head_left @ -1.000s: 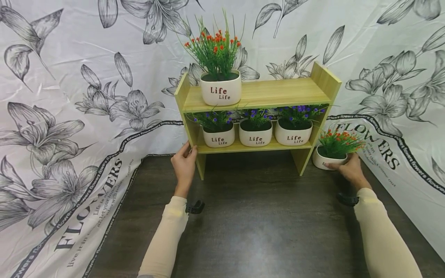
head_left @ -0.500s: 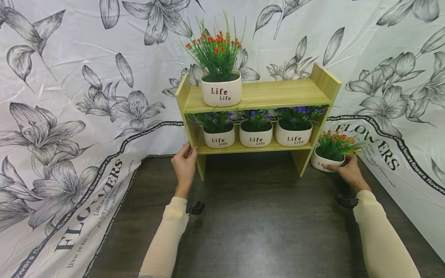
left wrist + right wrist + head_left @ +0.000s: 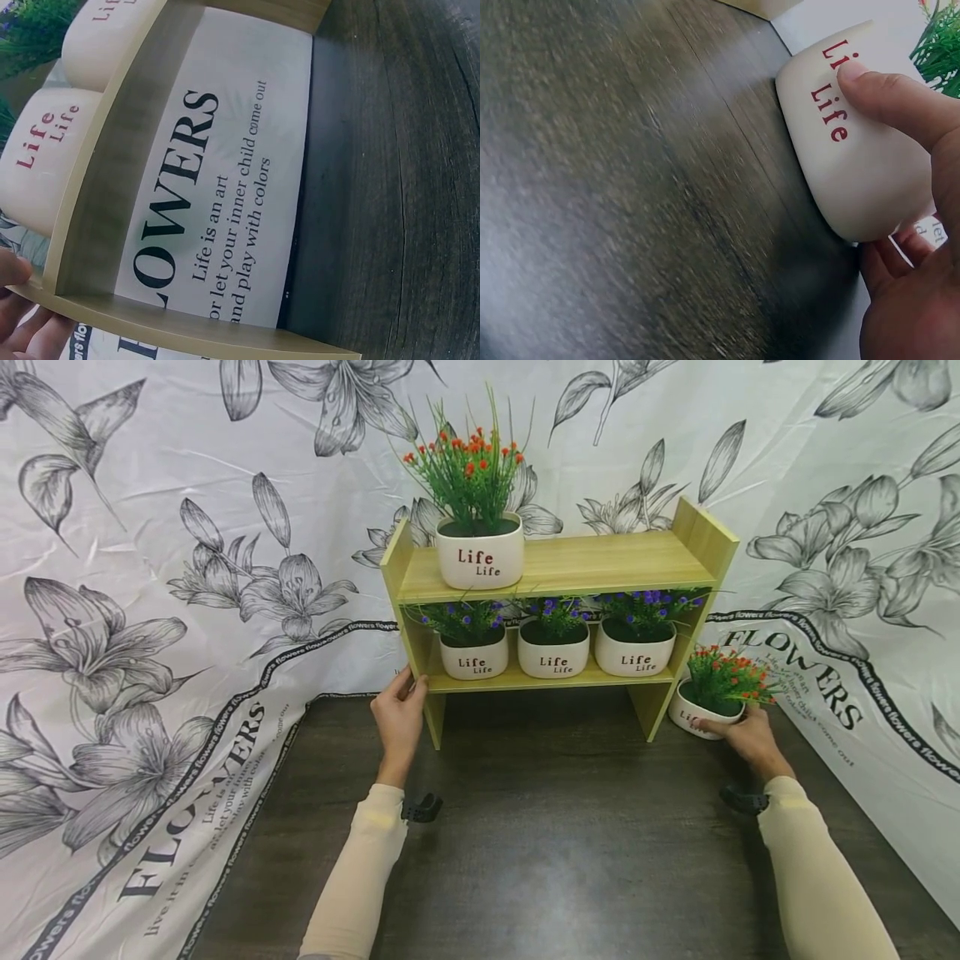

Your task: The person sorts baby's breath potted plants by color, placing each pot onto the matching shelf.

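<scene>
My right hand (image 3: 744, 742) grips a white "Life" flowerpot (image 3: 840, 150) with orange-red flowers, just right of the wooden shelf's right leg. The thumb lies across the pot's printed front, and the other fingers go behind it. Whether its base touches the table I cannot tell. On the left, my left hand (image 3: 399, 714) pinches the edge of the shelf's (image 3: 416, 635) left side panel, thumb in front, as the left wrist view also shows. One pot with red flowers (image 3: 480, 560) stands at the left of the top board. Three pots with purple flowers, one in the middle (image 3: 553, 656), line the lower board.
A dark wood-grain table (image 3: 540, 843) lies under the shelf and both forearms. White cloth (image 3: 225, 568) printed with flowers and lettering hangs behind and at both sides. Its right part (image 3: 832, 710) comes close to the held pot.
My right hand has shifted slightly left and toward me with the red-flowered pot. The left hand keeps its hold on the shelf's side, and the other pots stay in place.
</scene>
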Demonstrator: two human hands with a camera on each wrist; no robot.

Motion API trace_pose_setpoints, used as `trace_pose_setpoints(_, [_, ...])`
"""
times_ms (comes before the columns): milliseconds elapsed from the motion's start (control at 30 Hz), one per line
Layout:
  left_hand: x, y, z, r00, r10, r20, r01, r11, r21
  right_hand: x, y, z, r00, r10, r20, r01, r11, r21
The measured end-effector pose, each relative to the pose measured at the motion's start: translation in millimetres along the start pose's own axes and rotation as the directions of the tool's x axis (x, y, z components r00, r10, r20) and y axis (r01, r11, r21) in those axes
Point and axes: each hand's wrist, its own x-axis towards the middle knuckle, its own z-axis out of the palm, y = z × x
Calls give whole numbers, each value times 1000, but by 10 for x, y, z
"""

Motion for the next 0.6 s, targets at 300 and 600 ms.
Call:
trace_pose_setpoints(300, [-2, 0, 6, 1000, 14, 0, -14, 1000, 1, -36, -43, -4, 995, 87, 49, -92, 990, 103])
trace_pose_setpoints(600, [-7, 6, -1, 1000, 8, 1, -8, 1000, 1, -59, -54, -29, 992, 119, 44, -122, 990, 73])
